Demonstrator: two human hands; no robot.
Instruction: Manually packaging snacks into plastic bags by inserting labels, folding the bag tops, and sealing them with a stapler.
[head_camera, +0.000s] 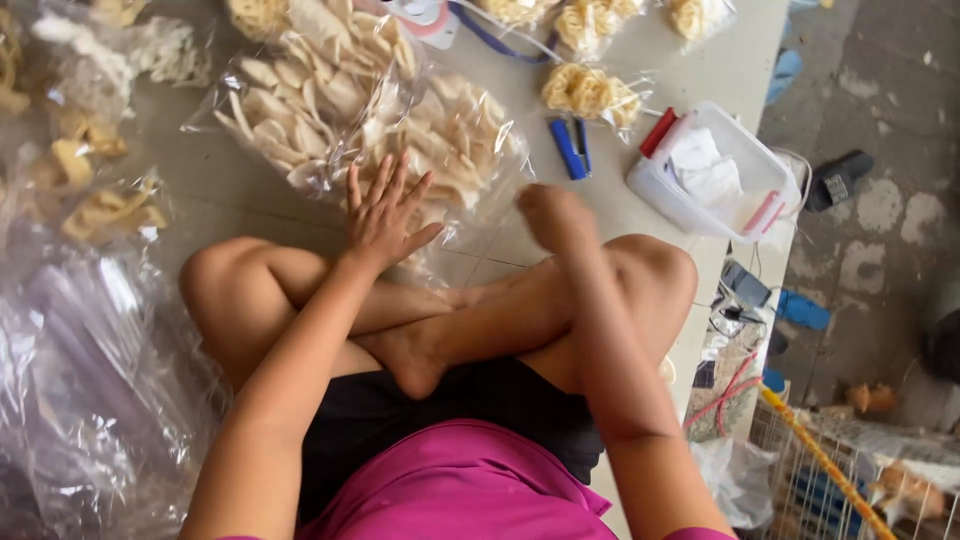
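Lying flat on the surface (200, 180) just in front of the crossed legs (440, 320), a clear bag of pale crackers (450, 150) has its long axis running from lower left to upper right, its far end pointing away from the person. A second, fuller bag of pale crackers (300, 90) lies touching it on the left, partly overlapping.

The left hand (385, 215) rests palm down on the near edge of the first bag, fingers (380, 180) spread and pointing away from the body, the forearm reaching forward over the left knee. The right hand (553, 215) is blurred beside the bag's right edge, curled with its back toward the camera; whether its fingers pinch anything I cannot tell. The right forearm slants forward over the right knee.

Farther out, a blue stapler (570, 148) lies just right of the bag, near a small bag of yellow curled crackers (592, 92). A clear plastic box with red clasps (715, 175) sits at the surface's right edge. Crumpled clear plastic bags (90, 370) pile up at the person's left.
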